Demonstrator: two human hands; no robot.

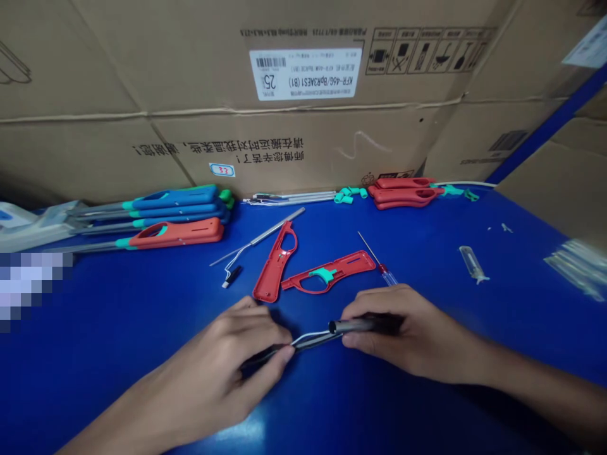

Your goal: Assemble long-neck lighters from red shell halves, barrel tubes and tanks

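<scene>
Table (pixel 109 347): blue top
Left: stacked blue lighters (pixel 177 198), red lighter (pixel 194 232)
Middle: two red casing halves (pixel 267 278), metal rod (pixel 277 226), screwdriver (pixel 382 269)
Back: metal tubes (pixel 308 198), green pieces (pixel 344 198), red casings (pixel 403 196)
Right: clear plastic piece (pixel 472 262)

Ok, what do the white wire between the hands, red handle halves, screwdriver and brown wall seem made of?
White wire: probably plastic-coated, smooth and pale; core hidden.
Red handle halves: likely hard moulded plastic, smooth with thin rims.
Screwdriver: slim greyish shaft, likely metal; clear-looking handle, probably plastic.
Brown wall: cardboard, matte, creased, printed.
</scene>
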